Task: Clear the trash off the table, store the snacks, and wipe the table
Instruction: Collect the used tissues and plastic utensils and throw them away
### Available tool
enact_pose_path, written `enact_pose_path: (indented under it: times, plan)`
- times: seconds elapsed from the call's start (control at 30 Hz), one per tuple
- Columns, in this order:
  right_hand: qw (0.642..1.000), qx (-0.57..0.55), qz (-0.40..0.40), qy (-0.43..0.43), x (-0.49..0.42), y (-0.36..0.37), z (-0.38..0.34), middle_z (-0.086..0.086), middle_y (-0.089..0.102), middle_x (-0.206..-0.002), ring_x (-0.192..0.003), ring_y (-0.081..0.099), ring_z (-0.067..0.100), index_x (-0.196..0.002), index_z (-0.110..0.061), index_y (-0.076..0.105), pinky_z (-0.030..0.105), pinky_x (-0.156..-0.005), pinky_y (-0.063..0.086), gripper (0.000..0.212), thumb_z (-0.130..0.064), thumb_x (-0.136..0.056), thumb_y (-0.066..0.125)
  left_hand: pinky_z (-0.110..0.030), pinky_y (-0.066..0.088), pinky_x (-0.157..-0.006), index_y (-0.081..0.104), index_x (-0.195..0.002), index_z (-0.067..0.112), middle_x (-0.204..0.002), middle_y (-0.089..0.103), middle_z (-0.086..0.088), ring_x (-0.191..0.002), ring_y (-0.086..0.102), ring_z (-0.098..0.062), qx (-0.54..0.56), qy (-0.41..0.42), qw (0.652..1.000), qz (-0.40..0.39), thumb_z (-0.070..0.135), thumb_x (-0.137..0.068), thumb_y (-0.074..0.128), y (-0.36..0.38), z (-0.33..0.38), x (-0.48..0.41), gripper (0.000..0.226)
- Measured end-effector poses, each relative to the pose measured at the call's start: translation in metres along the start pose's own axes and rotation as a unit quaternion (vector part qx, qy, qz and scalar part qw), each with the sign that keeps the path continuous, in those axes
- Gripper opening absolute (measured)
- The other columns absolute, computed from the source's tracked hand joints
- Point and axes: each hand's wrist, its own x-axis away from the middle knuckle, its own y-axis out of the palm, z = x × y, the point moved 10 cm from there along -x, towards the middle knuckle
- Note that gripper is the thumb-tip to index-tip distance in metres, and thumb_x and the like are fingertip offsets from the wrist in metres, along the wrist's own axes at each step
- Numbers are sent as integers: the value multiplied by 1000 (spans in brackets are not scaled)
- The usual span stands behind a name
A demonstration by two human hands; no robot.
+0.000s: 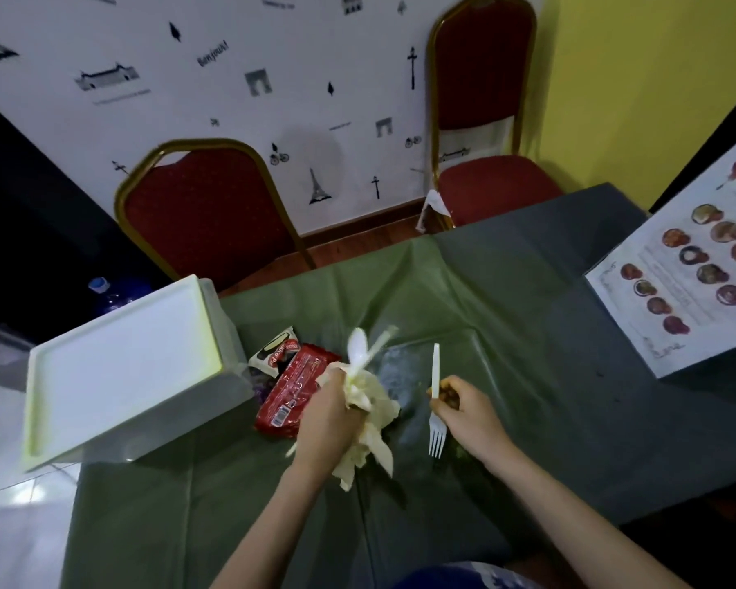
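Left hand (328, 414) grips crumpled napkins (370, 423) plus spoon (358, 348); right hand (464, 412) pinches fork (435, 401). Best: bundle fork into napkins, avoid snagging tablecloth (506, 291), leave snack packets (292, 388) for storing.

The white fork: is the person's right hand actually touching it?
Touching. The head view shows the right hand gripping the white fork mid-handle, fingers curled round it, tines pointing toward the person.

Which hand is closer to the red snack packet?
Left. The left hand, gripping crumpled napkins, sits right beside the red snack packet; the right hand, holding a white fork, is farther off.
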Motion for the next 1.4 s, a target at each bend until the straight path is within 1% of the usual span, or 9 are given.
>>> enact_pose_path:
  times: [0.1, 0.23, 0.33, 0.47, 0.67, 0.83, 1.0, 1.23, 1.4]
  plan:
    - [1000, 14, 0, 7, 1, 2, 7, 14, 60, -80, -75, 58, 28, -85, -5, 59, 41, -68, 46, 7, -12, -86, 59, -35, 49, -76, 49, -103, 14, -99, 60, -1, -92, 53, -20, -154, 44, 984, -81, 30, -82, 61, 44, 5, 13, 29]
    - [1000, 22, -5, 13, 4, 4, 14, 4, 57, -75, -70, 53, 17, -82, -9, 58, 27, -62, 40, 5, -11, -86, 61, -39, 40, -84, 45, -110, 15, -111, 57, -4, -104, 50, -28, -268, 53, 957, -96, 9, -82, 50, 69, -12, 23, 28]
    - [1000, 18, -3, 24, 6, 1, 22, 5, 62, -79, -74, 58, 18, -86, -10, 61, 25, -64, 43, 3, -12, -86, 63, -34, 47, -72, 50, -101, 17, -98, 57, -1, -89, 55, -21, -93, 7, 995, -23, 15, -79, 59, 48, -24, 19, 24]
    - [1000, 6, 1, 30, 7, 0, 27, 0, 61, -78, -73, 58, 13, -90, -10, 63, 22, -66, 44, 4, -12, -86, 63, -27, 54, -63, 53, -99, 17, -87, 63, 6, -76, 63, -10, 90, -36, 995, -12, 15, -82, 65, 28, -27, 16, 21]
    - [999, -4, -24, 24, 6, 13, 20, 4, 63, -82, -75, 59, 14, -92, -9, 61, 21, -66, 46, 5, -10, -87, 61, -21, 47, -64, 58, -105, 11, -88, 66, 3, -78, 63, -14, 69, -55, 996, -29, 6, -88, 52, 25, -37, 26, 19]
    - [999, 6, -37, 22, 6, 20, 18, 4, 63, -83, -73, 58, 11, -93, -8, 61, 19, -64, 46, 6, -11, -88, 61, -17, 40, -63, 51, -110, 21, -91, 55, 11, -81, 54, -5, 86, -82, 993, -28, 19, -81, 67, 19, -33, 25, 34]
    - [999, 14, -36, 14, 6, 19, 14, 2, 63, -82, -74, 59, 10, -94, -9, 61, 17, -62, 44, 6, -12, -88, 61, -6, 37, -60, 60, -100, 12, -85, 57, 10, -71, 48, 2, 0, 14, 999, -34, 3, -83, 56, 13, -15, 20, 20]
    - [999, 5, -37, 12, 7, 17, 12, 8, 66, -85, -80, 63, 17, -94, -10, 62, 27, -72, 51, 6, -11, -88, 61, -32, 53, -64, 61, -76, 13, -71, 66, -1, -64, 61, -12, -19, 4, 999, -39, 1, -86, 52, 11, -14, 13, 18]
    - [999, 0, -42, 15, 7, 22, 9, 11, 66, -85, -80, 64, 19, -92, -10, 61, 32, -75, 53, 4, -11, -88, 61, -12, 45, -61, 59, -94, 12, -74, 60, 9, -67, 57, 1, 22, 15, 998, -55, -4, -85, 50, 9, -8, 16, 20]
